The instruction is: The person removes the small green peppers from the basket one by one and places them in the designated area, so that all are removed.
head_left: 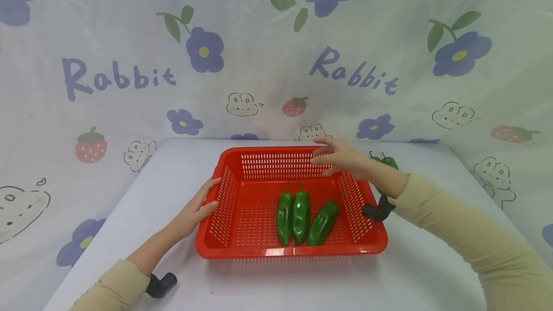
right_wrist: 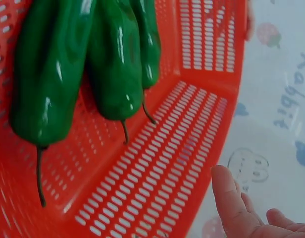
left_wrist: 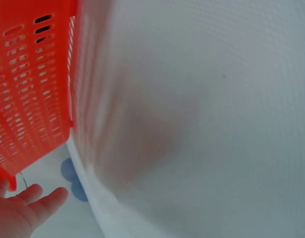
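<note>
- The red basket (head_left: 294, 252) sits on the white table (head_left: 432, 263), in front of the person, its perforated walls flaring upward.
- Inside it, on the floor toward the right, lie three green peppers: the left one (head_left: 284, 217), the middle one (head_left: 301, 217) and the slanted one (head_left: 322, 224).
- The left and middle ones lie side by side, stems toward the far wall; the slanted one leans with its stem to the right, its lower end near the middle one.
- The left hand (head_left: 193, 214) rests against the basket's left rim, fingers fairly straight, not clenched.
- The right hand (head_left: 343, 158) is released, fingers spread, above the basket's far right corner.
- More peppers (head_left: 390, 161) lie on the table beyond the right rim, partly hidden by the right forearm; their full number cannot be told.
- Both sleeves (head_left: 471, 244) are beige, with a black mount (head_left: 378, 210) at each wrist.
- Behind hangs a pale sheet (head_left: 268, 52) printed with purple flowers, strawberries, rabbit faces and "Rabbit".
</note>
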`<act>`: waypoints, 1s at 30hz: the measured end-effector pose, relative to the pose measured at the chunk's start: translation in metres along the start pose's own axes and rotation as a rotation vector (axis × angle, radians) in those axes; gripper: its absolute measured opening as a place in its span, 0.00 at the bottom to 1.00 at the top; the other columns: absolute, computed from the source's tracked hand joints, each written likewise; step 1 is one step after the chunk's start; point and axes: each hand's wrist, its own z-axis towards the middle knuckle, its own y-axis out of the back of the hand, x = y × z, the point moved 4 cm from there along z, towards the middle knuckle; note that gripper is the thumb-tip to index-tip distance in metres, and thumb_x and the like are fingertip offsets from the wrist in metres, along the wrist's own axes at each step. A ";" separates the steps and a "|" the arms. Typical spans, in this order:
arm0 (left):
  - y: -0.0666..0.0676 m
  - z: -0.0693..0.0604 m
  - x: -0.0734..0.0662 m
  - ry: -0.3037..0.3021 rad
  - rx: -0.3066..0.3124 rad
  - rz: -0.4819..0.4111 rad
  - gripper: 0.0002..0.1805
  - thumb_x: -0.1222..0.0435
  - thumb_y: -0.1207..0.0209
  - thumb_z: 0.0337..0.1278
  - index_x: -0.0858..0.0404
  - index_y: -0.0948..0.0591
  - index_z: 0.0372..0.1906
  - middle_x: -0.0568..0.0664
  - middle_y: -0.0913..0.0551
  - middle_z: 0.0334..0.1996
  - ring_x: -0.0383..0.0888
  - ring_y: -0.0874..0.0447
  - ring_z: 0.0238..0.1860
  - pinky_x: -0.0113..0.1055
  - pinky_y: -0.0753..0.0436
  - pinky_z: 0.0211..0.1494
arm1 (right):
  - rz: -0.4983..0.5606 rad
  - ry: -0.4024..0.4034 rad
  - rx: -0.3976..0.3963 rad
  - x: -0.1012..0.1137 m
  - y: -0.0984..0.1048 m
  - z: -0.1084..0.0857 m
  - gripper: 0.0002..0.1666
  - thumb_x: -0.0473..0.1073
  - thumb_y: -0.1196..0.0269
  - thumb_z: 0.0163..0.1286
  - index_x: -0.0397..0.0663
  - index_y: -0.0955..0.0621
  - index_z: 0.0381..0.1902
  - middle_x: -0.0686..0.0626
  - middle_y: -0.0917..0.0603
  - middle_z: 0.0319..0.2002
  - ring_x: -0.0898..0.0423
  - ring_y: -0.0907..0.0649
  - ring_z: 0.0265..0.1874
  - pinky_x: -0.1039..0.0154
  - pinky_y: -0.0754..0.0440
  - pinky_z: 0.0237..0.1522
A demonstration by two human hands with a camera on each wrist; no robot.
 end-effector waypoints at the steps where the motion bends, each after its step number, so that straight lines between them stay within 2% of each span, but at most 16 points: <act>1: 0.000 0.000 0.000 0.000 -0.001 0.003 0.31 0.66 0.55 0.63 0.61 0.50 0.69 0.65 0.51 0.67 0.61 0.31 0.50 0.36 0.17 0.38 | 0.000 -0.003 0.009 -0.001 -0.003 0.001 0.43 0.40 0.40 0.62 0.48 0.48 0.70 0.35 0.37 0.63 0.39 0.28 0.57 0.49 0.23 0.49; 7: -0.001 -0.001 0.000 -0.001 -0.004 -0.002 0.31 0.66 0.55 0.62 0.62 0.50 0.69 0.66 0.50 0.66 0.61 0.31 0.49 0.36 0.17 0.38 | -0.010 -0.023 0.053 -0.007 -0.021 0.007 0.42 0.40 0.40 0.62 0.46 0.47 0.69 0.34 0.36 0.62 0.40 0.27 0.55 0.50 0.21 0.47; 12: -0.001 -0.002 0.001 0.004 -0.004 -0.007 0.31 0.66 0.55 0.63 0.61 0.50 0.69 0.65 0.51 0.67 0.61 0.31 0.50 0.37 0.17 0.38 | -0.023 -0.041 0.082 -0.014 -0.039 0.013 0.42 0.40 0.39 0.61 0.44 0.46 0.69 0.34 0.35 0.60 0.45 0.22 0.48 0.49 0.21 0.46; 19: -0.001 -0.001 0.002 -0.005 -0.001 -0.009 0.31 0.66 0.56 0.63 0.61 0.50 0.69 0.65 0.52 0.68 0.61 0.31 0.50 0.36 0.17 0.39 | -0.024 -0.068 0.103 -0.024 -0.061 0.021 0.41 0.40 0.38 0.60 0.43 0.44 0.68 0.34 0.33 0.59 0.43 0.22 0.48 0.53 0.19 0.44; 24: 0.000 -0.001 0.003 0.004 -0.005 -0.006 0.31 0.66 0.56 0.63 0.61 0.50 0.69 0.65 0.51 0.67 0.59 0.30 0.49 0.35 0.17 0.38 | -0.003 -0.072 0.120 -0.029 -0.073 0.026 0.41 0.38 0.38 0.60 0.42 0.44 0.68 0.33 0.33 0.59 0.43 0.22 0.49 0.54 0.20 0.45; 30: 0.000 -0.002 0.003 0.015 -0.009 -0.005 0.31 0.65 0.55 0.64 0.60 0.50 0.69 0.64 0.50 0.67 0.58 0.31 0.49 0.35 0.17 0.39 | -0.019 -0.075 0.134 -0.034 -0.084 0.032 0.41 0.36 0.38 0.59 0.40 0.43 0.67 0.33 0.31 0.57 0.48 0.20 0.43 0.56 0.20 0.44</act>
